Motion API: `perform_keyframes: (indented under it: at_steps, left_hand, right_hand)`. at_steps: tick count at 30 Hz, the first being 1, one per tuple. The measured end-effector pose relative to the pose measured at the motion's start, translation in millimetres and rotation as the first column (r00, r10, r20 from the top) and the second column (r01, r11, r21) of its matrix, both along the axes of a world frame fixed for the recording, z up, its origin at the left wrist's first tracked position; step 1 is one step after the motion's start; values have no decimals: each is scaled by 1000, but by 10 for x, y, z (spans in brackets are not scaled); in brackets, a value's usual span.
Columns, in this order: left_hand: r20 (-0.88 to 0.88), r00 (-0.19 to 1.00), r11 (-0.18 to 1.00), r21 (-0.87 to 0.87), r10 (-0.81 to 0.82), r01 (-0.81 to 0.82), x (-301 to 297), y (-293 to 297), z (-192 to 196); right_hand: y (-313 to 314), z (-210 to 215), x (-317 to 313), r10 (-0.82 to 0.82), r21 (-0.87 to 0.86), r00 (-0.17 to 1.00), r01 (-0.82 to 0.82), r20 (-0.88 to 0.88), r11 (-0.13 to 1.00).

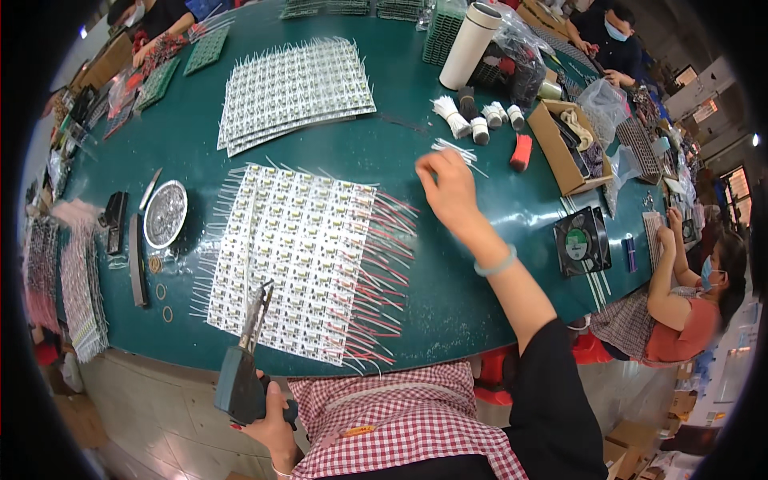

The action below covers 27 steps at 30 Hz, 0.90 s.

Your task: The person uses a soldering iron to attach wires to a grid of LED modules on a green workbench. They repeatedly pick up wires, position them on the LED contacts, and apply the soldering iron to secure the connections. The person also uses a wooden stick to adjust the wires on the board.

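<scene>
Right hand [450,186]: my fingers pinched shut on a few white wire pieces [456,150], reached well beyond the board panel [300,260]. Left hand [272,420]: wrapped around the soldering gun [244,360], tip resting at the panel's near edge. Panel: red and white leads fitted along its sides; further stacked panels [296,90] lie far ahead, apparently waiting.

Left hand [272,420] gripping a blue soldering gun [242,376], tip resting on the near edge of a circuit-board panel [296,256] fringed with red and white wires. Right hand [450,188] stretched across the green table [448,280], pinching a bundle of white wires [454,150]. Second panel stack [294,90] farther back.
</scene>
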<state>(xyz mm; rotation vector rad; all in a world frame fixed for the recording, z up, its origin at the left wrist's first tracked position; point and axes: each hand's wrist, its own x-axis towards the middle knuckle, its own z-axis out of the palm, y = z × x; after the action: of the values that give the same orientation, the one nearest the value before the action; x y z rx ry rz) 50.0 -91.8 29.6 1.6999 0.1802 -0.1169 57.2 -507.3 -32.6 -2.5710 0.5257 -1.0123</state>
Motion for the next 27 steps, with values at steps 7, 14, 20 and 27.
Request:
perform_keyframes:
  at_steps: [7, 14, 20, 27]
  left_hand:
    - [-47, 998, 996, 74, -40, 43, 31, -199, 46]
    - [-12, 1000, 997, 79, -15, 16, 147, -319, -15]
    - [-30, 998, 998, 48, -51, 52, 208, -344, -21]
    - [-17, 999, 998, 45, -45, 46, 149, -310, -46]
  right_hand:
    - [-816, -205, 928, -111, -105, 968, 89, -226, 990]
    - [-846, -205, 987, -53, 10, 947, 59, -318, 998]
    - [-777, -122, 892, -52, -5, 974, 52, -220, 999]
    - [-745, -5, 824, -74, -72, 969, 58, -237, 996]
